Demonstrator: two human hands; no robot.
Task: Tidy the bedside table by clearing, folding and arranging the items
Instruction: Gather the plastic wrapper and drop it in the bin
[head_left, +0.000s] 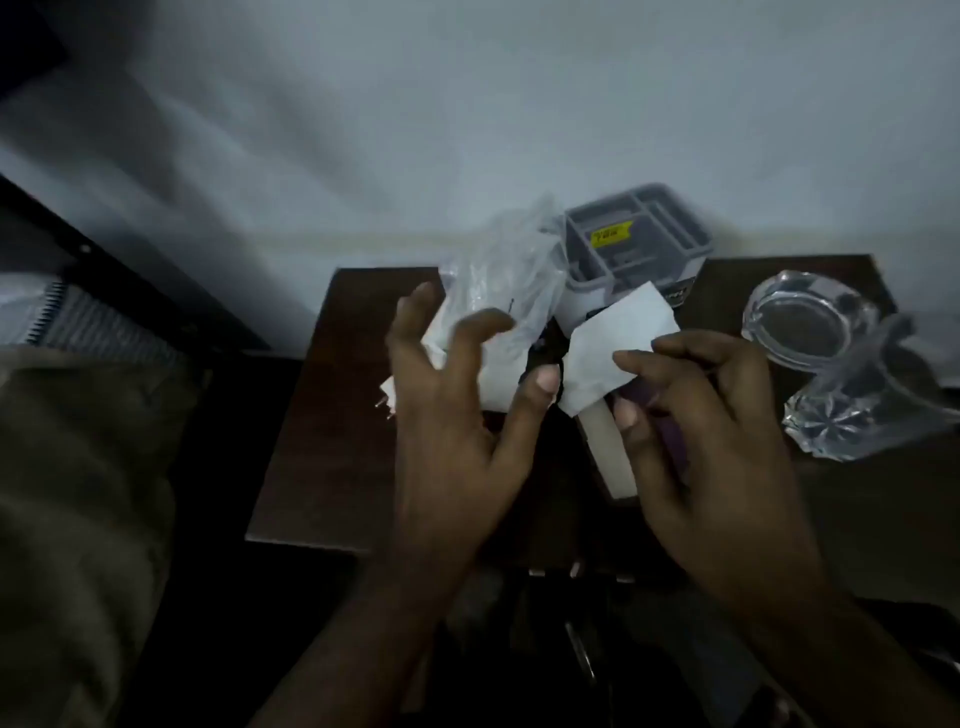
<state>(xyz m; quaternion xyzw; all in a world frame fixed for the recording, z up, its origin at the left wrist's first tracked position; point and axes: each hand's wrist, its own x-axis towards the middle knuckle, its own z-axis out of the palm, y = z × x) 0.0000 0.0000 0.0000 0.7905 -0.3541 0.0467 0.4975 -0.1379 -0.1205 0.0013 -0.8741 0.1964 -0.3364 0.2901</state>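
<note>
On the dark wooden bedside table (322, 467) lies a heap of small items. My left hand (457, 415) hovers over white papers and a crumpled clear plastic bag (509, 270), fingers spread and curled, with nothing clearly gripped. My right hand (711, 431) pinches a white slip of paper (618, 343) between forefinger and thumb, and a purple object (670, 431) shows under its palm. A pale flat strip (613, 452) lies below the paper. Something dark sits between my two hands, too dim to identify.
A grey plastic organiser box (639, 234) with a yellow label stands at the table's back edge. A heavy glass ashtray (810, 322) and a cut-glass piece (852, 415) occupy the right side. A bed with an olive cover (78, 493) lies left; a pale wall is behind.
</note>
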